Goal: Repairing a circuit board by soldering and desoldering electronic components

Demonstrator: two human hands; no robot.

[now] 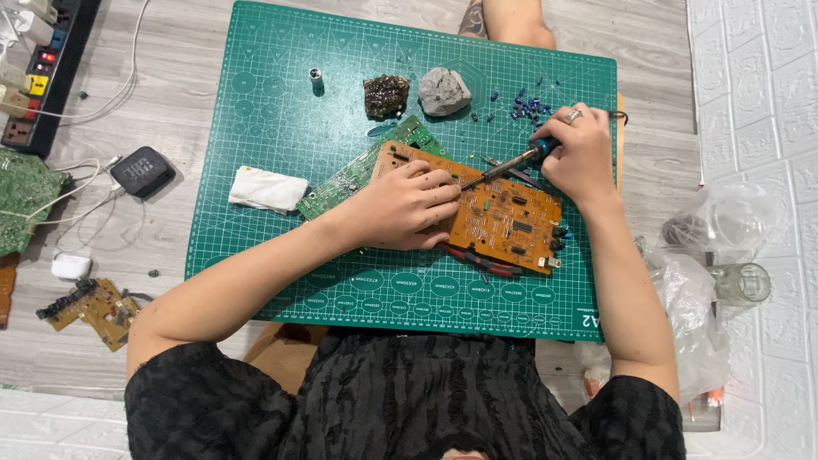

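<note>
My left hand [405, 207] presses down on an orange circuit board [503, 220] lying on the green cutting mat [256, 128]. My right hand [581, 152], with a ring on one finger, grips a soldering iron [509, 165] by its teal handle; the tip meets the board just beside my left fingertips. A green circuit board [358, 175] sticks out from under the orange one. Red-handled pliers [486, 261] lie partly hidden beneath the orange board's near edge.
On the mat: a folded white cloth [267, 188], a brown resin lump [386, 94], a grey stone-like lump [444, 90], a small metal cylinder [316, 80], several blue components [528, 106]. Left: power strip [38, 68], black clock [142, 171], boards. Right: plastic bags, glass jar [743, 282].
</note>
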